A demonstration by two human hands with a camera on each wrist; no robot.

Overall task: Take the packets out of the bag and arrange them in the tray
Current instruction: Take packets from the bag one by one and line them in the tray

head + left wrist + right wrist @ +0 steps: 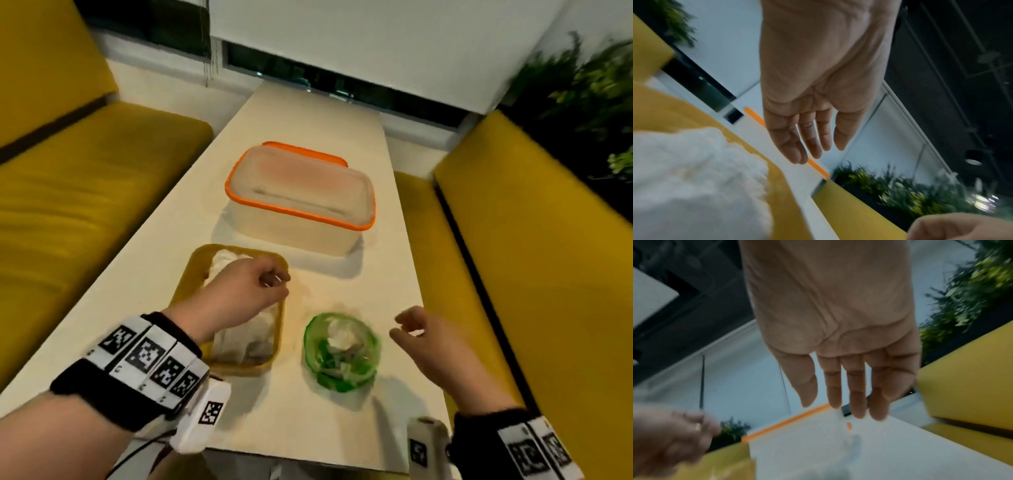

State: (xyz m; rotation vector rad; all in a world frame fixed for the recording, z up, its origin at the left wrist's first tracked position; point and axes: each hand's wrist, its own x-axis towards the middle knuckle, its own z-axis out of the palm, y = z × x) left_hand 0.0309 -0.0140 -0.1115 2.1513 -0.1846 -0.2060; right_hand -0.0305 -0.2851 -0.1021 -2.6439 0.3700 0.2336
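A yellow tray (239, 369) on the cream table holds several white packets (253, 335). My left hand (274, 279) hovers over the tray's far right corner with relaxed fingers and holds nothing. In the left wrist view that hand (807, 142) shows an empty palm above a white packet (694, 178). A crumpled green bag (310, 342) lies to the right of the tray, mouth up, with white packets (339, 334) inside. My right hand (407, 325) floats just right of the bag, fingers spread and empty; the right wrist view shows that hand (846, 394) with a bare palm.
A clear plastic box with an orange rim (298, 212) stands beyond the tray and the bag. Yellow benches (85, 192) flank the narrow table on both sides. Green plants (582, 85) fill the back right corner. The table's near edge (308, 459) lies close to my wrists.
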